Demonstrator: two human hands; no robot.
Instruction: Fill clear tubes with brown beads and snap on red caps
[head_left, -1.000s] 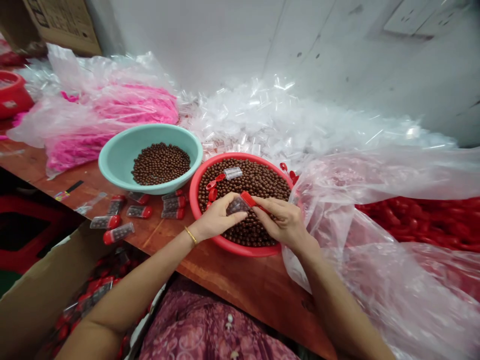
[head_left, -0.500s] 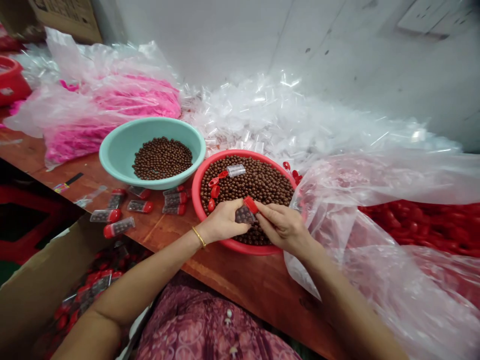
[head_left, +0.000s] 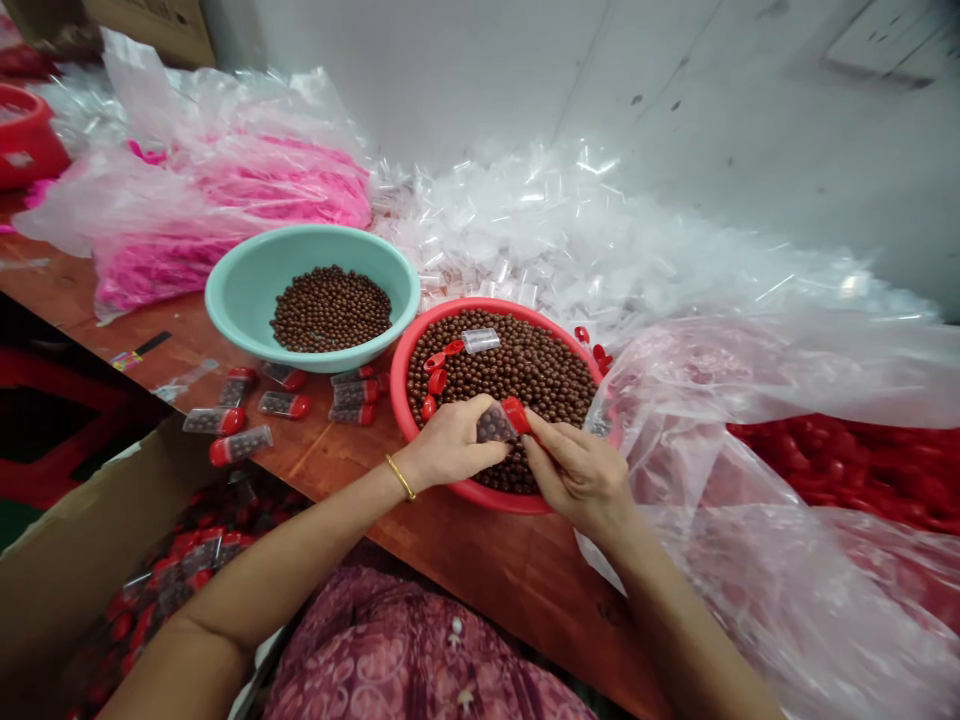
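Over the near side of a red bowl (head_left: 420, 345) full of brown balls, my left hand (head_left: 450, 445) grips a small clear tube (head_left: 495, 425) filled with brown balls. My right hand (head_left: 585, 475) pinches the red cap (head_left: 516, 413) at the tube's end. Both hands are closed on it. Loose red caps (head_left: 435, 372) and an empty clear tube (head_left: 480, 341) lie on the balls in the bowl.
A teal bowl (head_left: 240, 300) of brown balls stands left. Several filled, capped tubes (head_left: 281, 404) lie on the wooden table (head_left: 480, 560). A cardboard box (head_left: 82, 550) of filled tubes sits lower left. Clear tubes heap at the back (head_left: 540, 230); bags of pink (head_left: 225, 220) and red parts (head_left: 847, 465) flank them.
The tube and cap have come a little nearer to me over the bowl's front. My right fingers now sit closer on the red cap.
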